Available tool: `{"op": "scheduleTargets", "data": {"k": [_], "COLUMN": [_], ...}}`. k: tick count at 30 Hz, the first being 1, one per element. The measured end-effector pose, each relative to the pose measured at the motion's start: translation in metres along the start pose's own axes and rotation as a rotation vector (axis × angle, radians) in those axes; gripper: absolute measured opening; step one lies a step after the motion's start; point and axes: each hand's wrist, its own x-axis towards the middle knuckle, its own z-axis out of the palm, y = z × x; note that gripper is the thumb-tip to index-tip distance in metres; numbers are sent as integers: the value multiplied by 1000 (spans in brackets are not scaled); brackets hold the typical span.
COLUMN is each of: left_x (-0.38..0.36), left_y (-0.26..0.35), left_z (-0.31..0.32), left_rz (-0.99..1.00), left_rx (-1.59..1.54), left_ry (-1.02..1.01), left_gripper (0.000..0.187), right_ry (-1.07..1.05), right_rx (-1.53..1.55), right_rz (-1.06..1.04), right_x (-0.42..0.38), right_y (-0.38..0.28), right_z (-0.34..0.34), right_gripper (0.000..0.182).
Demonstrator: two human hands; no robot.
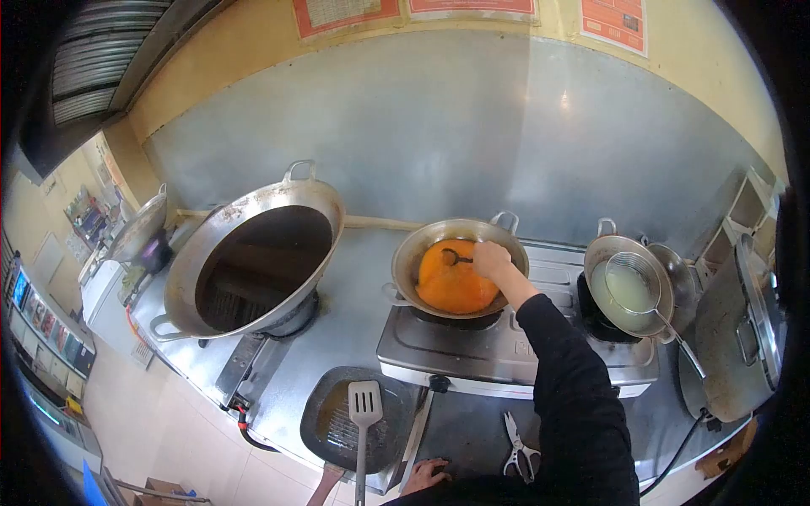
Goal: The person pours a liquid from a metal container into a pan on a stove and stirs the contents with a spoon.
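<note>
My right hand (491,260) is closed around the handle of a dark spoon (454,256), its bowl in orange sauce (456,282). The sauce fills the bottom of a two-handled metal wok (407,260) on the middle burner of a gas stove (464,358). My left hand (426,476) rests low at the counter's front edge, fingers laid on the surface and holding nothing visible. To its left, a slotted spatula (365,405) lies across a square grill pan (321,413). Kitchen scissors (516,447) lie to its right.
A large wok (181,291) of dark liquid stands tilted on a burner at left. On the right burner, a pan (593,257) of cloudy liquid holds a strainer (631,282). A big lidded pot (734,354) stands far right. Behind runs a metal backsplash (405,126).
</note>
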Motion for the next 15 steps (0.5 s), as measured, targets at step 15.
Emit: {"op": "scheduleTargets", "data": {"k": [15], "left_x": [-5], "left_y": [-2], "left_z": [1], "left_rz": [97], "left_rx": [-8], "left_ry": [79], "left_gripper": [17], "right_ry": [-43], "right_rx": [-205], "right_rz": [-192], "right_x": [-57], "right_y": [20], "right_z": [-16], "right_gripper": [17]}}
